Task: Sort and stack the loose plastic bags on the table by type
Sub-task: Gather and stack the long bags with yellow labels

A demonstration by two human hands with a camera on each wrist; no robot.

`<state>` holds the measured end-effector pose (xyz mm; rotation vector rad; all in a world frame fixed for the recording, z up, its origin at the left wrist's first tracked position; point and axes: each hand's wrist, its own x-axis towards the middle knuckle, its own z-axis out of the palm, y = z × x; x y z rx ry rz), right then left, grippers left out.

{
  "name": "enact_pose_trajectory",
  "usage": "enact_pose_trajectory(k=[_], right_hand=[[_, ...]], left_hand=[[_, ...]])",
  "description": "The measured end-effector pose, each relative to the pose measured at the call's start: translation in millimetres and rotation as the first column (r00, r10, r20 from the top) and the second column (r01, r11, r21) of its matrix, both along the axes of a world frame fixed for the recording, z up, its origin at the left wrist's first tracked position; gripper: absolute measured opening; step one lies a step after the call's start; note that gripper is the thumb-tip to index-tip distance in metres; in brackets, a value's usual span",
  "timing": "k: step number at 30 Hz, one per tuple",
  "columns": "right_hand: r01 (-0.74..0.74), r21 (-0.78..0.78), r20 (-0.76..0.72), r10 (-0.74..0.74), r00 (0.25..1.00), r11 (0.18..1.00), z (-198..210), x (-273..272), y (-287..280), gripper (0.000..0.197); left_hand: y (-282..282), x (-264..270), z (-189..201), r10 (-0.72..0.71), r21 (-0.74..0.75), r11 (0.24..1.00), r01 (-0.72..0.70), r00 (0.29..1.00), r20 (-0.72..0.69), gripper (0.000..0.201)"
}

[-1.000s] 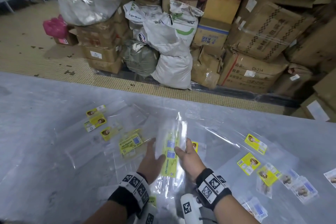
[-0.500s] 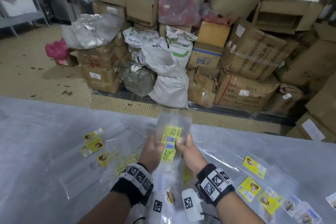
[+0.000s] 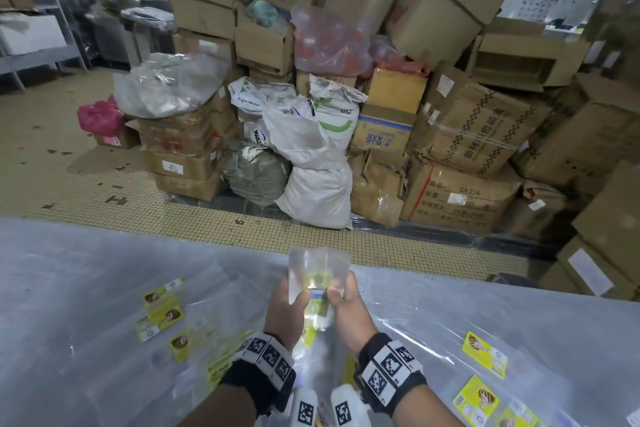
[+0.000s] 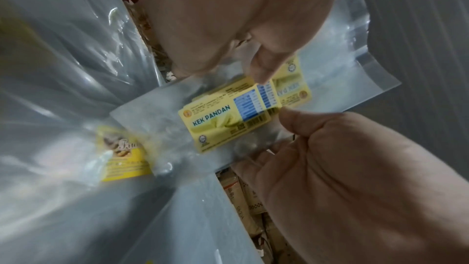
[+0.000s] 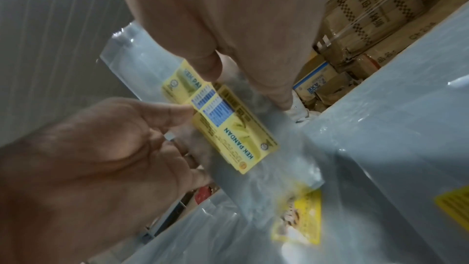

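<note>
Between both hands, above the table, stands a small bundle of clear bags with yellow-green "KEK PANDAN" labels. My left hand pinches its left edge with thumb on the front. My right hand pinches the right edge the same way. Loose clear bags with bright yellow picture labels lie flat on the table at the left and at the right. One such bag lies under the bundle.
A clear plastic sheet covers the table. Past its far edge is tiled floor, then a wall of stacked cardboard boxes, white sacks and a pink bag.
Both hands have lifted the bundle of labelled bags off the table and stood it upright near the far edge. The head view has tilted up toward the boxes.
</note>
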<state>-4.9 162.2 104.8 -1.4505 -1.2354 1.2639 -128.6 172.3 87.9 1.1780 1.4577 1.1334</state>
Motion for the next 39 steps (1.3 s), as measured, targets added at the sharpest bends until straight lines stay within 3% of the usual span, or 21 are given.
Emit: enact_pose_trajectory(k=[4,7,11,14,23,33,36,39], right_hand=[[-0.041,-0.030,0.034,0.042,0.999,0.999,-9.7,4.2,3.1,0.029],[-0.097,-0.085,0.075,0.104,0.992,0.992,-17.7,4.5,2.7,0.029],[-0.040,-0.081,0.115,0.049,0.992,0.996,-26.5,3.6,9.5,0.031],[-0.032,-0.092,0.132,0.044,0.990,0.995,-29.0,1.2,10.9,0.030],[0.002,-0.059,0.167,0.008,0.986,0.998,-43.0,-0.5,16.9,0.026],[0.007,-0.039,0.168,0.000,0.986,0.999,-35.1,1.7,21.1,0.023],[-0.021,-0.077,0.140,0.032,0.990,0.997,-34.0,7.1,15.4,0.025],[-0.071,-0.179,0.096,0.089,0.991,0.981,-37.1,10.9,-2.1,0.028]], left_hand=[[2.3,1.6,-1.6,-0.023,-0.032,0.999,0.024,0.999,0.031,0.046],[-0.9,0.7,-11.5,-0.037,-0.053,0.998,0.037,0.999,0.018,0.063],[2.1,1.9,-11.6,-0.010,-0.054,0.998,0.011,1.000,0.021,0.039],[6.6,1.4,-18.8,-0.006,-0.073,0.997,0.006,1.000,0.006,0.043],[12.4,1.9,-35.2,0.018,-0.088,0.996,-0.018,1.000,-0.004,0.032],[21.8,-0.3,-21.4,-0.004,-0.097,0.995,-0.004,0.996,-0.088,0.021],[19.8,-8.0,-20.6,-0.094,-0.165,0.983,0.078,0.991,-0.090,0.016],[6.6,-19.5,-44.3,-0.233,-0.230,0.950,0.212,0.970,-0.071,0.043]])
